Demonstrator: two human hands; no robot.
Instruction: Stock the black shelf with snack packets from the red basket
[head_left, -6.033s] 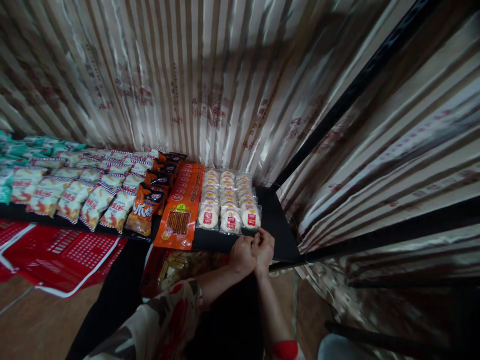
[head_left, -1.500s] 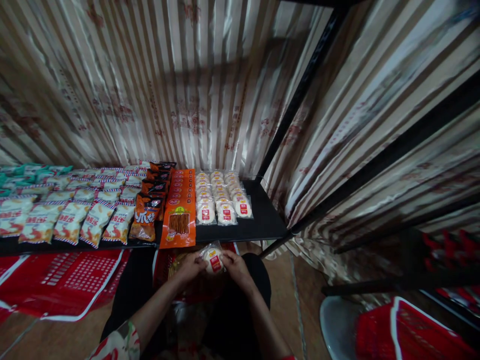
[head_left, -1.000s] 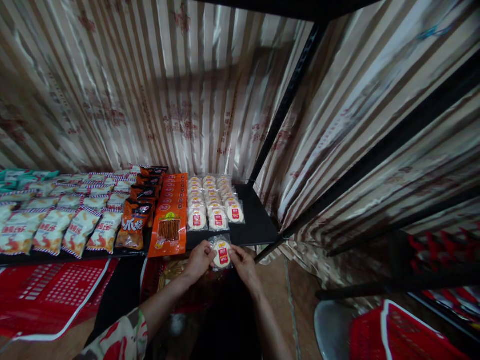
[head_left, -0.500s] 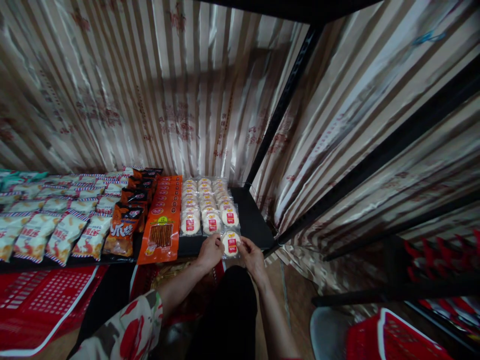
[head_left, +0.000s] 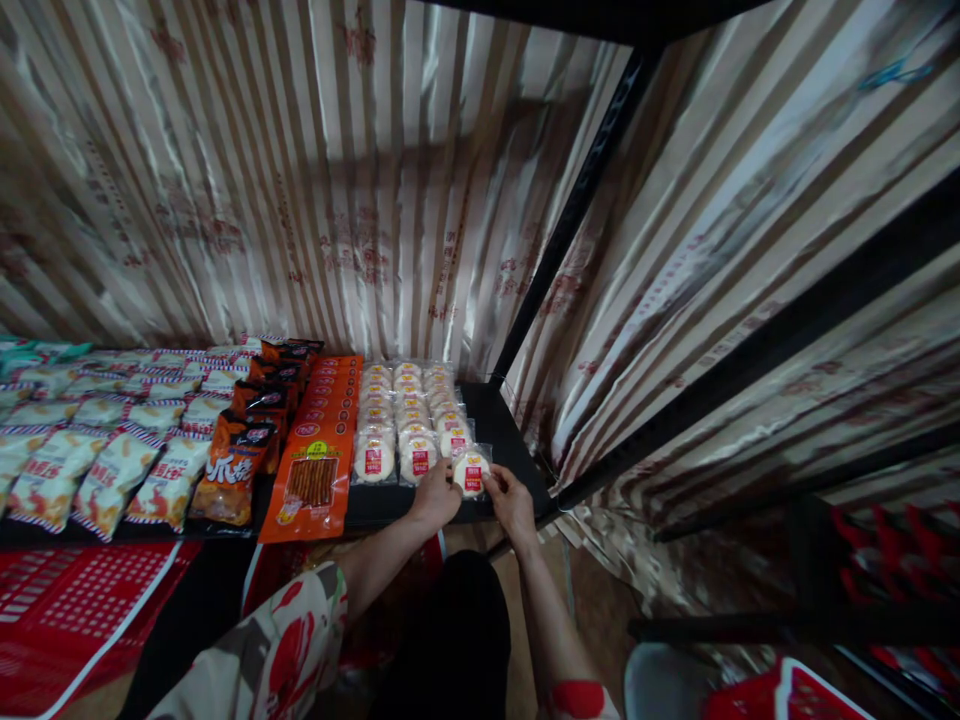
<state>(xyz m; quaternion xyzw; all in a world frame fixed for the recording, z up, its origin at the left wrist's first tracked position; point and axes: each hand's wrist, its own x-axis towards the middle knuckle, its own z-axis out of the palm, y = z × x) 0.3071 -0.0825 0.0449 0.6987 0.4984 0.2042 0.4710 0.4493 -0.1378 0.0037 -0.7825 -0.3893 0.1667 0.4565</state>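
A clear packet holding a round white rice cracker (head_left: 472, 474), with a red label, is pinched by its edges between my two hands. My left hand (head_left: 437, 496) has its fingers closed on the left edge. On the right edge, the thumb and fingers of my right hand (head_left: 513, 505) grip the film. The packet lies over the front of the right-hand column of rice cracker packets (head_left: 418, 457) on the black shelf (head_left: 495, 440). Left of these columns lies a row of orange snack-stick packs (head_left: 313, 470).
Orange-and-black snack bags (head_left: 229, 470) and white snack bags (head_left: 169, 478) fill the shelf leftward. Below stands a red basket (head_left: 82, 610). A black upright post (head_left: 551, 240) rises at the back corner. Another red basket (head_left: 780, 692) is at lower right.
Both hands have moved forward and slightly right with the rice cracker packet, from the shelf's front edge to the front of the right column. The view has shifted slightly.
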